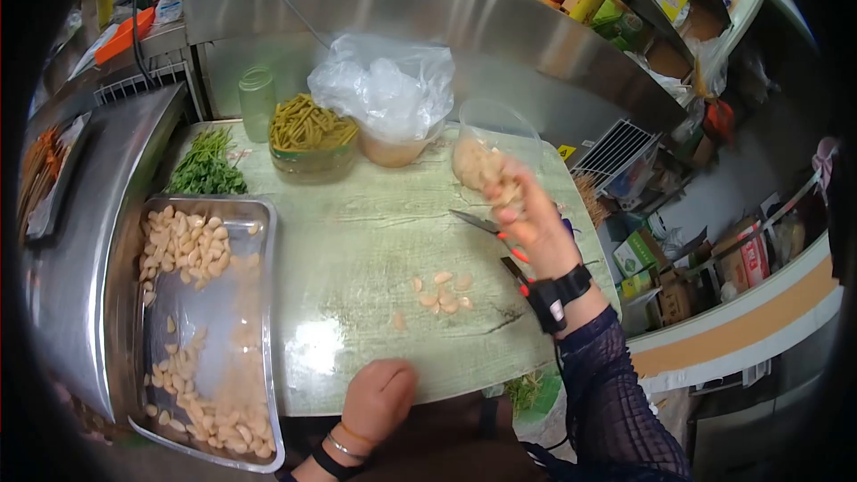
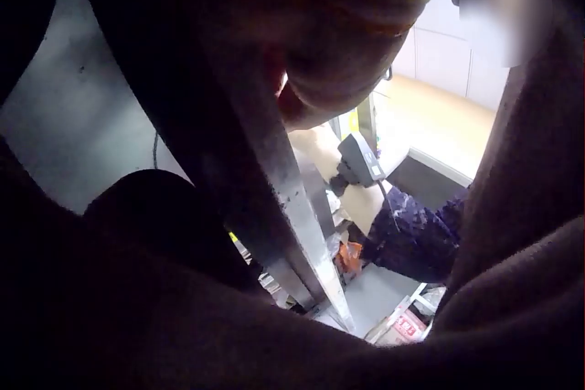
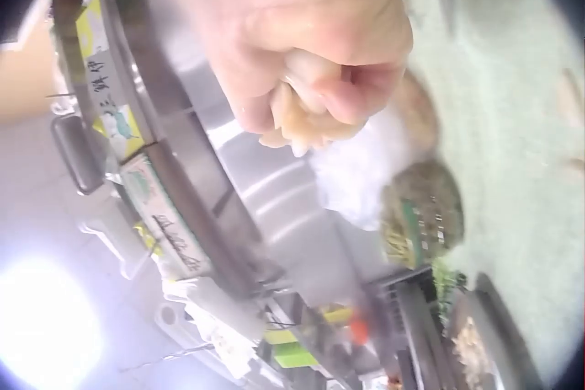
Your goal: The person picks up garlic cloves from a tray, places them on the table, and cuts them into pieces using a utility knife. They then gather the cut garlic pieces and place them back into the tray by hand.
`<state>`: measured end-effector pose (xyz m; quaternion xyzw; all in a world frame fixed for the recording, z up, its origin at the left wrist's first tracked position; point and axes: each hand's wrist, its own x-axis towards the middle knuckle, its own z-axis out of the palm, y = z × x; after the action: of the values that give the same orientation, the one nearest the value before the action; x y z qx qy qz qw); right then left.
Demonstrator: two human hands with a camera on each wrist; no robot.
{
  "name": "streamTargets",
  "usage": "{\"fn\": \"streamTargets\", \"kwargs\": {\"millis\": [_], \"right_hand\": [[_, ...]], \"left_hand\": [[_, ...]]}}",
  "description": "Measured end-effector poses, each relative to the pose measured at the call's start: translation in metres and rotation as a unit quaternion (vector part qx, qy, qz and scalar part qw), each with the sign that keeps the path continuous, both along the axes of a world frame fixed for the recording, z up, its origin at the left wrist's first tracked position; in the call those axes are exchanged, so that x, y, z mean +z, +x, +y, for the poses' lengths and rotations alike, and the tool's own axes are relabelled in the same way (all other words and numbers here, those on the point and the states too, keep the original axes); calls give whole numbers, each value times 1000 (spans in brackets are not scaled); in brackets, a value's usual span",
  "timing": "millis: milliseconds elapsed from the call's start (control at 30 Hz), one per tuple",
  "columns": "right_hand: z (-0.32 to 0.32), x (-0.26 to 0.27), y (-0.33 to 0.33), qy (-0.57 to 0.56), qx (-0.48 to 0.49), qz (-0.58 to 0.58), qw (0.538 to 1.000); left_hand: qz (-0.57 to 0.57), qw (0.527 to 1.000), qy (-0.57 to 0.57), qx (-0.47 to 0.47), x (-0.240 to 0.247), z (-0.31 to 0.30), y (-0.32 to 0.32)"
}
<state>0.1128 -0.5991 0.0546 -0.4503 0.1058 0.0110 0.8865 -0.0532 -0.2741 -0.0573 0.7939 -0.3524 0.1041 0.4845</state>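
My right hand (image 1: 536,223) is raised at the near side of a clear plastic tub (image 1: 520,128), which has pale cloves in it. Its curled fingers grip several peeled garlic cloves (image 3: 297,120), whose tips poke out in the right wrist view. A small group of loose garlic cloves (image 1: 429,300) lies on the green table (image 1: 348,241). By the front edge of the table rests my left hand (image 1: 379,397), loosely curled, with nothing visible in it; the left wrist view is mostly dark. More cloves fill parts of a metal tray (image 1: 270,303) at left.
Scissors (image 1: 478,221) and a black-and-red tool (image 1: 516,273) lie beneath my right forearm. Along the back stand a green jar (image 1: 257,105), a bowl of cut green beans (image 1: 312,125) and a bag-covered tub (image 1: 393,150). Green herbs (image 1: 207,165) sit behind the tray.
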Motion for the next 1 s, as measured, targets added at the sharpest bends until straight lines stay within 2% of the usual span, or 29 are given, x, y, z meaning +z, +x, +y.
{"fn": "streamTargets", "kwargs": {"millis": [67, 100, 167, 267, 367, 467, 567, 633, 667, 733, 767, 867, 967, 1000], "right_hand": [[-31, 26, 36, -76, -27, -65, 995], [-41, 35, 54, -155, -61, -80, 983], [-54, 46, 84, -308, -123, -108, 937], [-60, 31, 113, -510, -94, 29, 855], [-60, 26, 127, -613, -97, 134, 772], [-61, 37, 104, -658, -83, -6, 749], [-27, 35, 33, -566, -81, -129, 810], [-3, 2, -26, -559, -40, -166, 811], [16, -7, -58, -598, 4, -112, 794], [25, -64, -105, -669, 56, -132, 729], [36, -84, -123, -715, 45, -114, 688], [65, -100, -128, -749, 45, -158, 641], [109, -102, -106, -728, 73, -212, 648], [117, -101, -99, -726, 84, -255, 633]], "left_hand": [[3, 1000, 9, -4, 3, 1, 2], [6, 1000, 9, -6, 3, 0, 2], [9, 1000, 8, -7, 4, 0, 4], [12, 1000, 4, -4, 4, 0, 4], [13, 1000, 5, -3, 5, 1, 3], [7, 1000, 10, 0, 6, 1, 3], [6, 1000, 4, 5, 2, 0, 1], [3, 1000, -9, 6, 5, -2, 4], [-2, 1000, -14, 7, 5, -1, 3], [-6, 1000, -17, 9, 3, -2, 1], [-13, 1000, -20, 10, 3, -2, 1], [-25, 1000, -14, 13, 7, -3, 1], [-39, 999, -15, 20, 5, -4, 0], [-42, 999, -20, 19, 4, -3, 0]]}}
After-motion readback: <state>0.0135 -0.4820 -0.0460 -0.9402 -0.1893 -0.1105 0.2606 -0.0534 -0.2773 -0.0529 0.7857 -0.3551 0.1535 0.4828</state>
